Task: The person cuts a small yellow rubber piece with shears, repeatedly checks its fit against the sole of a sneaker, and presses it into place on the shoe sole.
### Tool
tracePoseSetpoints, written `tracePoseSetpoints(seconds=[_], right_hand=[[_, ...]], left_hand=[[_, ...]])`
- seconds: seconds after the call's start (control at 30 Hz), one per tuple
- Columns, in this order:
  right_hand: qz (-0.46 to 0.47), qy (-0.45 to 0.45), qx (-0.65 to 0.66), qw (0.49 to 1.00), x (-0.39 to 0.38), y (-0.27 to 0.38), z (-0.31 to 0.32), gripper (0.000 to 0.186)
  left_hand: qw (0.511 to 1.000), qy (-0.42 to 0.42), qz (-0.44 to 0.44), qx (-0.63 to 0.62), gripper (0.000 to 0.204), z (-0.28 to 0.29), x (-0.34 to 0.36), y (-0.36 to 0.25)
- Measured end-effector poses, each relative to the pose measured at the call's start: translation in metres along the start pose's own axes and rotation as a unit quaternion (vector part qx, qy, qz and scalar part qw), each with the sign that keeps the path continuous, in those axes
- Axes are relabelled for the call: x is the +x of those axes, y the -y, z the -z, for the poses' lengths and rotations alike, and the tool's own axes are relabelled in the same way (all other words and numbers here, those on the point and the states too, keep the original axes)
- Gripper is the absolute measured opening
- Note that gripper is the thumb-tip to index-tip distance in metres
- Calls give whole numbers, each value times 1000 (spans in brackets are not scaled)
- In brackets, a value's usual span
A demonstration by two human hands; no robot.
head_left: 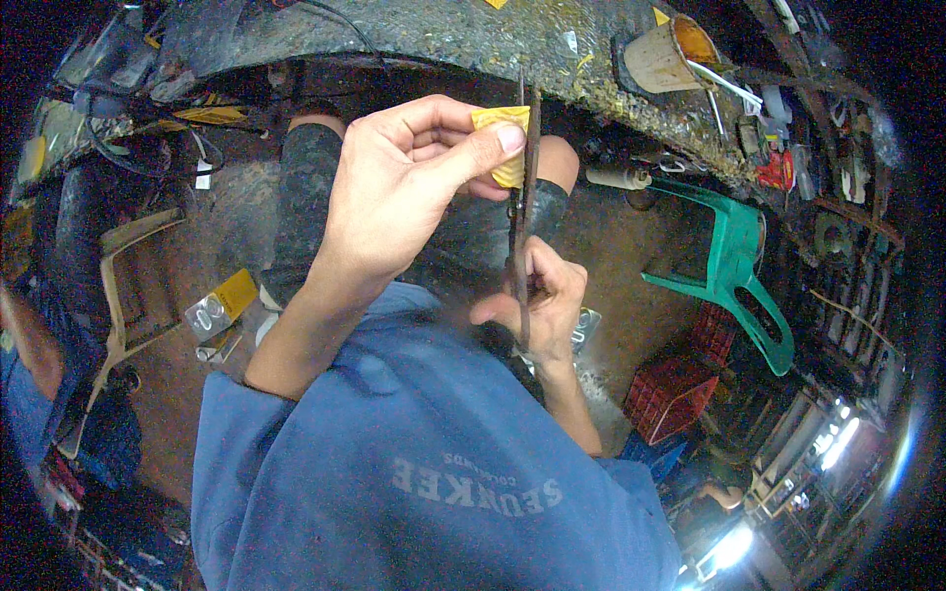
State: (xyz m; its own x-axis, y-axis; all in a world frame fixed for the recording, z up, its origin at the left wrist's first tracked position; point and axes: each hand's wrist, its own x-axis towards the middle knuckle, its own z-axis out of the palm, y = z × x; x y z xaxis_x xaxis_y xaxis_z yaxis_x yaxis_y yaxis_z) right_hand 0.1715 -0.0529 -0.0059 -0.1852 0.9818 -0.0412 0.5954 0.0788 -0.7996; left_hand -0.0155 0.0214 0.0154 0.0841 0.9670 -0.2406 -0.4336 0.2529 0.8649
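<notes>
Near the top centre, my left hand (402, 182) pinches a small ribbed yellow piece (489, 123), perhaps paper or cloth, against the upper part of a long, thin, dark strip (529, 207). The strip stands lengthwise in the view, its top reaching the workbench edge; it looks like two narrow bars side by side, though I cannot tell exactly. Lower down, my right hand (547, 305) grips the strip with curled fingers, the thumb out to the left and slightly blurred. My knees show behind both hands.
A grimy workbench (424, 34) with a stained bucket (655, 59) spans the top. A green chair (719, 246) and red crate (660, 394) are right, a beige chair (123, 286) left. Yellow-and-silver packages (222, 300) lie on the floor. Another person's arm (34, 345) shows far left.
</notes>
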Motion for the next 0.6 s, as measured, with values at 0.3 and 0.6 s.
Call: tracePoseSetpoints(seconds=[0.3, 0.6], right_hand=[[17, -16, 19, 1000, -2, -6, -7, 74], [-47, 6, 62, 997, -4, -2, -4, 76]], left_hand=[[999, -3, 2, -34, 17, -1, 2, 3], [999, 21, 36, -9, 16, 2, 1, 1]])
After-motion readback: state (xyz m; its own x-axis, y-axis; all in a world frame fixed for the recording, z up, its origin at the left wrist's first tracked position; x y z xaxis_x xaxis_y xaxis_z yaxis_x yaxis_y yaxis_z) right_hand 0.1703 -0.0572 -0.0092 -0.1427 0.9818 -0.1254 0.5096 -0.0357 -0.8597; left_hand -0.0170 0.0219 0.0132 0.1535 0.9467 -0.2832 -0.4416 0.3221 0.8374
